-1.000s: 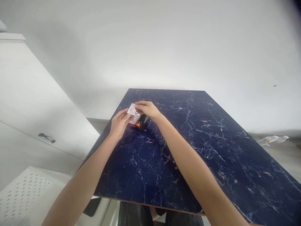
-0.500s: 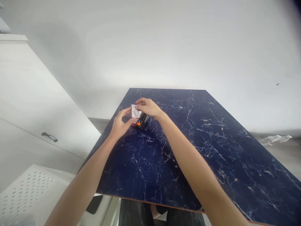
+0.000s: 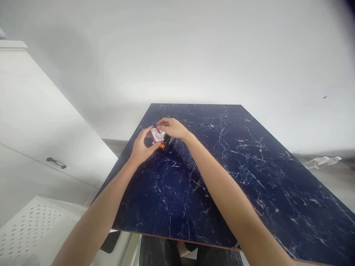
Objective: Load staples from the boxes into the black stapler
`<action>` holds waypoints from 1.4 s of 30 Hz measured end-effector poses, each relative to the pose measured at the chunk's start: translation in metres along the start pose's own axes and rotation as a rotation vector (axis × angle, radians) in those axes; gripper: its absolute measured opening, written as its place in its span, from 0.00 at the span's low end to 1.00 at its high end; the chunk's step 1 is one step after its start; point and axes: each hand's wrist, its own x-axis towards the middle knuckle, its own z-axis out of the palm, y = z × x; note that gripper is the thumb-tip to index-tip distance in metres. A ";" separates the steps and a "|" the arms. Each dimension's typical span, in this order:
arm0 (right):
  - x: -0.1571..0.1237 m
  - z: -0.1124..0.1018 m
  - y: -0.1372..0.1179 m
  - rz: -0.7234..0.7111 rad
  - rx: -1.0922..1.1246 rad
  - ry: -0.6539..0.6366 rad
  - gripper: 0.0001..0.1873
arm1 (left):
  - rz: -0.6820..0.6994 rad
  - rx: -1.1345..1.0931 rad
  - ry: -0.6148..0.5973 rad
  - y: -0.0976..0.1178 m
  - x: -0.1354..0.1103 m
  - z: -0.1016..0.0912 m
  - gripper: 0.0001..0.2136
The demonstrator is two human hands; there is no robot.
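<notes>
Since half a second ago, both hands have shifted slightly, and the small white-and-red rectangular packet (image 3: 157,135) between them has turned and dipped a little, now sitting at a slant. It is held near the far left part of a dark blue, marble-patterned rectangular surface (image 3: 235,147) with pale veins. The left hand (image 3: 141,147) grips the packet by its left side, the forefinger at the upper corner and the thumb along the lower edge, so its fingers are closed to the packet's width. The right hand (image 3: 174,128) reaches in from the other side, its fingers bent narrowly at the packet's upper right edge; whether they pinch it or only touch it, I cannot tell. Just beside the packet, partly under the right hand, lies a glossy black object (image 3: 168,142) with a bright orange patch (image 3: 161,146), less of which shows than before because the left thumb partly covers it. Left of the surface stands a white cabinet (image 3: 36,111) with a dark metal handle (image 3: 56,163), and below it a white panel (image 3: 30,229) pierced with rows of small holes. Beyond the right edge lies a crumpled-looking clear plastic item (image 3: 323,162).
</notes>
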 end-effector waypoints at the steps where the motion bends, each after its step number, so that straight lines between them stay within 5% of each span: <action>1: 0.001 -0.001 0.003 0.018 -0.005 0.070 0.12 | -0.033 0.005 0.003 -0.006 0.001 -0.001 0.34; 5: 0.006 -0.004 0.027 0.202 -0.093 0.382 0.15 | -0.224 0.010 -0.135 -0.032 0.006 -0.004 0.30; 8: 0.005 -0.002 0.054 0.341 -0.169 0.465 0.16 | -0.287 0.087 -0.282 -0.038 0.007 -0.004 0.27; 14: -0.007 0.014 0.093 0.316 -0.187 0.432 0.16 | -0.278 0.153 -0.305 -0.027 0.007 -0.001 0.28; 18: -0.007 0.017 0.101 0.257 -0.186 0.437 0.17 | -0.294 0.230 -0.385 -0.024 0.004 0.001 0.37; 25: -0.008 0.016 0.105 0.182 -0.161 0.391 0.22 | -0.041 0.367 -0.486 -0.018 0.000 0.000 0.48; 42: -0.011 0.022 0.101 -0.035 -0.139 0.227 0.26 | 0.002 0.456 -0.362 -0.022 0.002 0.008 0.45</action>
